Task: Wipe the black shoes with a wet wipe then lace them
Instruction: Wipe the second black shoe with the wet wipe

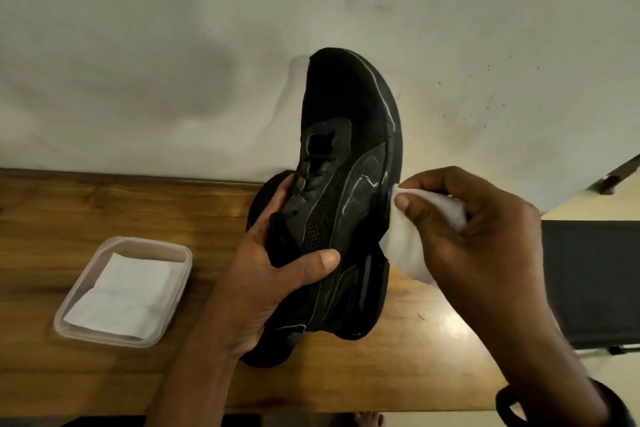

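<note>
Head view. The black shoe (349,184) is held up off the wooden surface (104,204), toe pointing away toward the wall and its side turned to the camera. The left hand (273,274) grips it at the heel end, thumb laid across the side panel and fingers curled into the opening by the tongue. The right hand (478,232), on the shoe's sole side, pinches the wet wipe (408,239) between thumb and fingers. The wipe's bunched end touches the midsole edge, and a loose flap hangs below.

Risks, as I judge them:
- The shoe is held at one end only. Hard rubbing near the toe could twist it in the left hand or lever it loose.
- The wipe is pinched at a small fold, so a stroke along the rough sole edge could drag it out of the fingers or tear it.
- Pale streaks show on the side panel. Wiping only the sole edge would leave them there.
- A second dark shape, probably the other shoe (270,354), lies just under the held one. A dropped shoe would land on it.
- The plastic container (69,319) of folded wipes (121,295) sits well apart from the shoe on its opening side, uncovered. The wipes may dry out.
- I cannot make out any lace.
</note>
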